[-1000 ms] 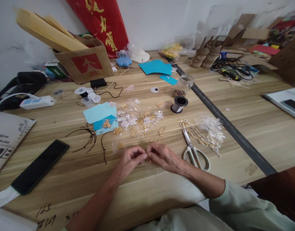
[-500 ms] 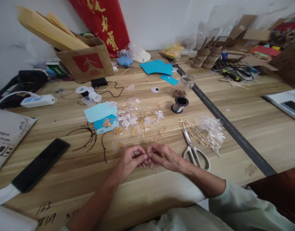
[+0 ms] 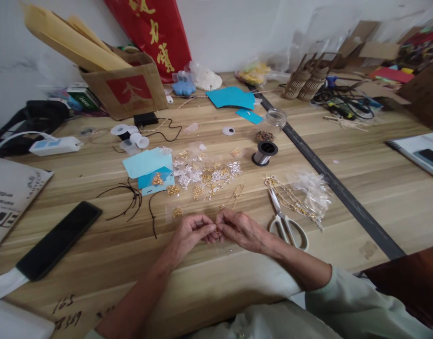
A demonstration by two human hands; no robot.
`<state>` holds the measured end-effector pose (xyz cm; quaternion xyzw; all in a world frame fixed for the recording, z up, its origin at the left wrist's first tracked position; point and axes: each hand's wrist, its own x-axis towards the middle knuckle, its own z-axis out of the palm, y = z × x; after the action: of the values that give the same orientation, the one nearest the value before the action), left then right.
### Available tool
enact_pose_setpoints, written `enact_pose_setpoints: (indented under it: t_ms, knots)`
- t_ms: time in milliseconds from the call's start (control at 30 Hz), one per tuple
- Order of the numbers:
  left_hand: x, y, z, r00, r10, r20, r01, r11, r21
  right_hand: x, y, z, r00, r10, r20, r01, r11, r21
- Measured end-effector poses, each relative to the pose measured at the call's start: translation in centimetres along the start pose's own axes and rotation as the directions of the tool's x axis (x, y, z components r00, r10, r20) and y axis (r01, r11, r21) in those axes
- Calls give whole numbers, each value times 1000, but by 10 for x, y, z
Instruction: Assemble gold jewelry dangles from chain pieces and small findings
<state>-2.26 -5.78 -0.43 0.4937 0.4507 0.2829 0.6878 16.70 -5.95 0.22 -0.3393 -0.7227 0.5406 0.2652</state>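
My left hand [image 3: 197, 230] and my right hand [image 3: 241, 230] meet above the wooden table, thumbs and fingers pinched together. Between the fingertips shows a tiny gold-coloured piece [image 3: 217, 230], too small to make out its kind. Just below the fingers lies a tiny shiny bead [image 3: 231, 250]. Beyond my hands is a gold chain [image 3: 235, 197], and to their left a small heap of gold beads [image 3: 177, 212]. White-handled scissors [image 3: 285, 222] rest beside my right wrist, blades apart. Farther off are bags of silver and gold findings [image 3: 212, 175].
A wire spool [image 3: 264, 153] stands behind the findings, near a glass jar [image 3: 276, 118]. Gold chains [image 3: 290, 197] and plastic bags [image 3: 313, 190] lie right of the scissors. On the left are black cords [image 3: 130, 200], blue cards [image 3: 146, 162] and a phone [image 3: 59, 240].
The fingertips have shifted very slightly, and the gold-coloured piece between them now shows. Both hands stay in the same place; nothing else on the table has moved.
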Motion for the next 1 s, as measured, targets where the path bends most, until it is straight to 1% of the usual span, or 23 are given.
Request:
enact_pose_setpoints:
  t_ms: [133, 300, 367, 433, 533, 667, 867, 1000]
  knots:
    - [0, 1, -1, 1000, 0, 24, 0, 1000, -10, 0, -2, 0, 998, -58, -12, 56, 993, -103]
    - [1, 1, -2, 1000, -2, 27, 2, 1000, -20, -1, 0, 1, 995, -95, 6, 94, 965, -246]
    - [1, 1, -2, 1000, -1, 18, 1, 1000, -21, -2, 1, 2, 993, -117, 27, 119, 923, -365]
    - [0, 1, -1, 1000, 3, 5, -3, 1000, -24, -3, 3, 4, 987, -152, 53, 158, 856, -492]
    - [0, 2, -1, 1000, -1, -6, 1, 999, -35, -4, 3, 6, 981, -183, 60, 181, 776, -604]
    - [0, 3, -1, 1000, -14, -1, 14, 999, -45, -4, 4, 7, 981, -186, 59, 179, 744, -644]
    - [0, 3, -1, 1000, -28, -2, 28, 998, -51, -2, 2, 7, 973, -226, 47, 204, 744, -636]
    - [0, 2, -1, 999, -48, -7, 48, 998, -43, -2, 2, 7, 973, -225, 45, 202, 749, -630]
